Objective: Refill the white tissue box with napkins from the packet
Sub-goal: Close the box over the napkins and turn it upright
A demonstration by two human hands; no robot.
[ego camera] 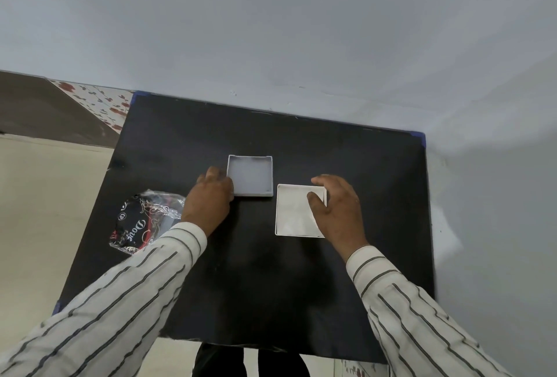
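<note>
Tissue box halves [250,176] and [294,211] lie open and apparently empty mid-table, left hand [211,199] touching one, right hand [334,208] loosely gripping the other's edge, packet [144,221] untouched at left, so refilling hasn't begun.

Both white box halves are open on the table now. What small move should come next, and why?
Probably the left hand should go to the packet beside it. Both halves look empty, and the packet lies untouched at the table's left edge.
</note>
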